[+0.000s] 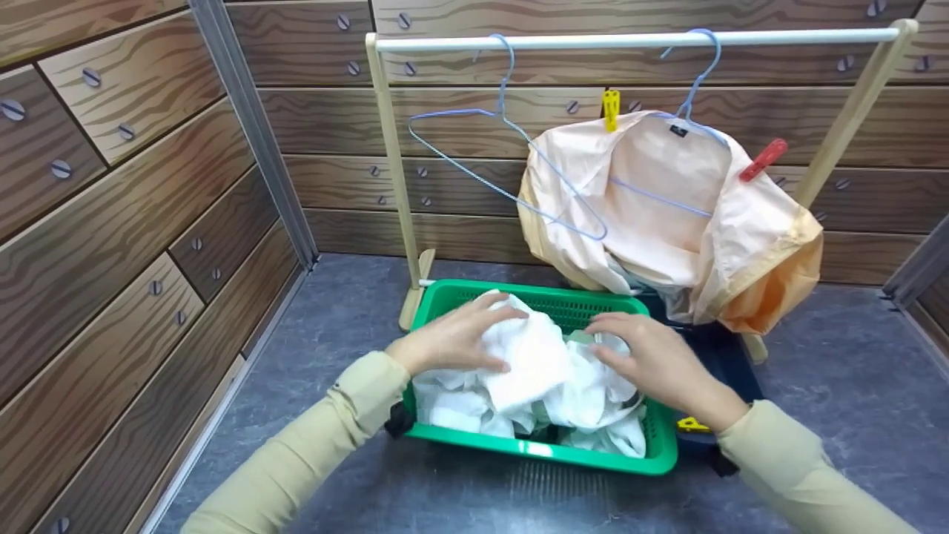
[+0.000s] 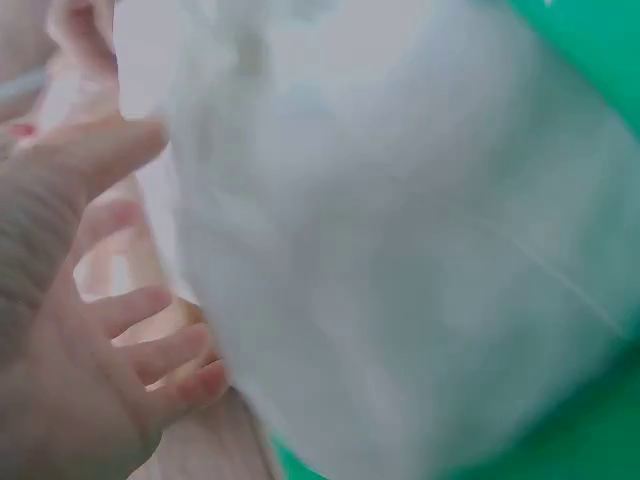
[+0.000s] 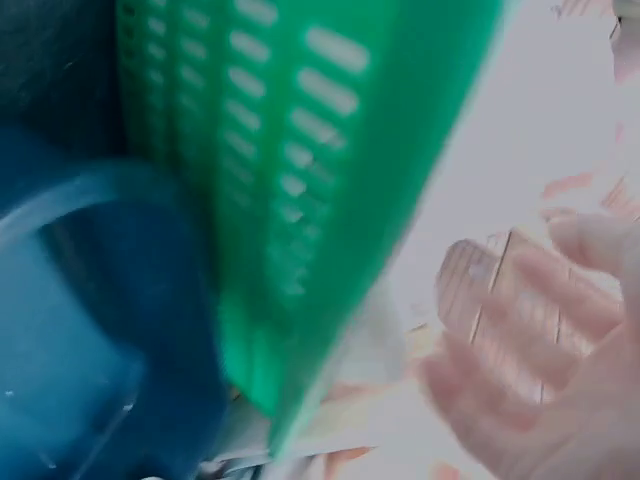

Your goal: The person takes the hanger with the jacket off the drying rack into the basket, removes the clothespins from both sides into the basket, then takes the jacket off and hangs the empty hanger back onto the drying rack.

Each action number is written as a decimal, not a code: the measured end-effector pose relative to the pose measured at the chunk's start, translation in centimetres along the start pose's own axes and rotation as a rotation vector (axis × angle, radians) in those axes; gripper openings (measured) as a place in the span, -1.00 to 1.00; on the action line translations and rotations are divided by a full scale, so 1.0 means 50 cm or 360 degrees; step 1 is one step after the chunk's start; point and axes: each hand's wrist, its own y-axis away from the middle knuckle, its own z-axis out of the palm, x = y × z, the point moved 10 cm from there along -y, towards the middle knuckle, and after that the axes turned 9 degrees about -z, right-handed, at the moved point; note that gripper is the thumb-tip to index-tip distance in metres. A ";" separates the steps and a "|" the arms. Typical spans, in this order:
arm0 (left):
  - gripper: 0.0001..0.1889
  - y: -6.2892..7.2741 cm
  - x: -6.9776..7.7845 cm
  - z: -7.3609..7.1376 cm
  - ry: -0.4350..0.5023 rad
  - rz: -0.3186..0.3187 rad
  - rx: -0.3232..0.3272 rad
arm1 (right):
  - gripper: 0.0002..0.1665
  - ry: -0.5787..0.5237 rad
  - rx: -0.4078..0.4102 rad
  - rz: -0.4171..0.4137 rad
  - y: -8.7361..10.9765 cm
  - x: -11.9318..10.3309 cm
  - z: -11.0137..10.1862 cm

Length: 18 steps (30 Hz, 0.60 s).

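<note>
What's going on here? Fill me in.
A person has both hands over a green basket of crumpled white cloth. The left hand is spread at the cloth, though whether it touches is unclear; the right hand is open above the basket's right side, gripping nothing. Behind, a rack carries one bare hanger and a peach garment on another, with a yellow clip and a red clip on it.

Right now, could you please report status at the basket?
Left hand at white cloth; right hand above green basket, holding nothing; cloth heaped inside; nothing visibly blocking hands.
</note>
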 end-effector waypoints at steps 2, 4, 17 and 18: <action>-0.20 -0.001 -0.015 0.020 -0.0031 -0.0039 -0.0138 | -0.55 -0.0010 -0.0107 0.0154 0.013 0.030 0.007; -0.18 0.006 -0.017 0.034 -0.0069 -0.0035 -0.0222 | -0.43 -0.0058 -0.0216 0.0239 0.025 0.045 0.018; -0.56 0.060 0.024 0.086 -0.0288 0.0118 -0.0463 | -0.37 -0.0208 -0.0366 -0.0032 0.045 -0.002 0.074; -0.55 0.063 0.021 0.084 -0.0258 0.0086 -0.0470 | -0.38 -0.0176 -0.0355 -0.0028 0.047 -0.003 0.071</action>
